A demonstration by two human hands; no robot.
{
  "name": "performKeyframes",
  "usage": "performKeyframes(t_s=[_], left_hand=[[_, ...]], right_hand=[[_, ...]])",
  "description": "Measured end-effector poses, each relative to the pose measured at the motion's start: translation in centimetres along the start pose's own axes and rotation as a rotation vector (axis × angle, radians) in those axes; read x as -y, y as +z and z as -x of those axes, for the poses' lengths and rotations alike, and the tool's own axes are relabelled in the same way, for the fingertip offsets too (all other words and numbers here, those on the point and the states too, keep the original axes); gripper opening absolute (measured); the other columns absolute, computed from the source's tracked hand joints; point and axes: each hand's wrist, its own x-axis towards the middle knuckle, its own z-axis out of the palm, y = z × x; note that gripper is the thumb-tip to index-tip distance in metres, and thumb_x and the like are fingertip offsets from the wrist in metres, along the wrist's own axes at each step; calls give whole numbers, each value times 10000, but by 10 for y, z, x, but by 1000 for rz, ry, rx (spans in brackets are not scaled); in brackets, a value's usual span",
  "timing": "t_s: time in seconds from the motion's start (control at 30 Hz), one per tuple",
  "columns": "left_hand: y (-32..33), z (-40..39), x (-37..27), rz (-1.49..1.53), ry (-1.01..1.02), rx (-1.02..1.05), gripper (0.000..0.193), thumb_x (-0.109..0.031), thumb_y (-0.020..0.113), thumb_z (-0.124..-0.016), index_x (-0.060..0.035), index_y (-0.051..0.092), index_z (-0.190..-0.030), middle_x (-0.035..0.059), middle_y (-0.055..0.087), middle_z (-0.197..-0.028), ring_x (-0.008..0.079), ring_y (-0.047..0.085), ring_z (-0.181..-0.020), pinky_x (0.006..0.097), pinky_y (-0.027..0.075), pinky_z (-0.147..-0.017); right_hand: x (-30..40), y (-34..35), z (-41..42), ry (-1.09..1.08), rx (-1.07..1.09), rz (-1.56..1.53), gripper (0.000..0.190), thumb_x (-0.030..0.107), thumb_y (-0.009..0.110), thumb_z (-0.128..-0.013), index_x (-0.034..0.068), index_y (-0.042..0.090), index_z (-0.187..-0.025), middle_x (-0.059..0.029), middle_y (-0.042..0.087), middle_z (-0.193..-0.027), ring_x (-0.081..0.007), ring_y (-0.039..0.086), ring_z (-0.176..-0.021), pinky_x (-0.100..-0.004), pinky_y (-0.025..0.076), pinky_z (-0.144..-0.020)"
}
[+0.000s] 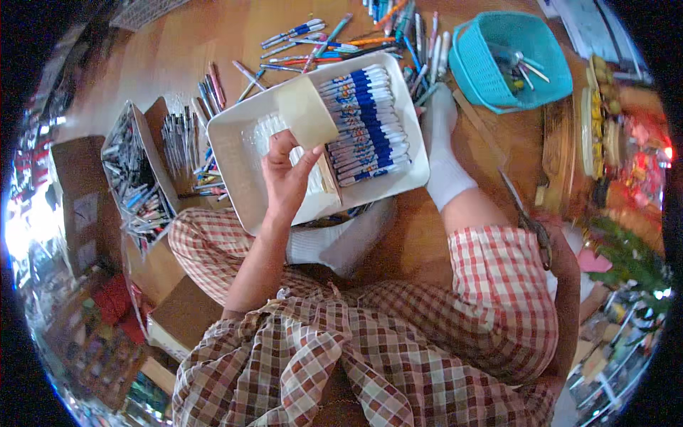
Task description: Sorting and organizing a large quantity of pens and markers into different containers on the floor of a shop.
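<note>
My left hand [288, 171] pinches a cream-coloured strip [307, 107], card or wide tape, above a white plastic tray [235, 197]. A stacked row of white pens with blue bands [368, 123] fills the tray's right part. Clear or white pieces [269, 128] lie in its left part, partly hidden by the strip and my hand. A thin brown divider [330, 179] stands beside the pens. At the far right, my right hand [552, 232] is around the handles of a pair of scissors [515, 192], blades pointing forward; its fingers are blurred.
Loose pens and pencils [331, 45] lie scattered beyond the tray. A turquoise plastic basket [464, 69] holds a few items. On the left, a cardboard box [155, 160] is full of pens. A wooden ruler-like strip [480, 125] lies on the wooden floor [416, 240] near my outstretched foot [443, 128].
</note>
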Motion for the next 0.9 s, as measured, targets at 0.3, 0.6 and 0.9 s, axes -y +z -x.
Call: performKeyframes(t_s=[0.3,0.6,0.9], left_hand=[[17,54,-54,-158,133,-47,297,-54,810,-632,-62,610,-851,64,635,-901,251,552,-911,370,445,-816],[29,-12,-87,-179,38,96,306,-118,816,-632,-33,645,-871,63,651,-922,278,547,-951,371,434,-839],[15,-32,-83,-93,-74,117,318,-111,795,-619,-37,676,-904,59,667,-986,280,541,-977,381,434,-857]], right_hand=[[133,-25,117,186,674,692,560,504,554,-838,6,513,-1091,-136,597,-888,-168,566,-595,-289,472,-430],[188,60,-7,755,735,1155,1085,782,737,-470,-65,541,-1119,-39,553,-758,-87,541,-598,-237,484,-561],[162,96,-67,945,908,1250,1088,843,674,-455,-68,592,-1044,-8,538,-672,-74,539,-557,-211,443,-516]])
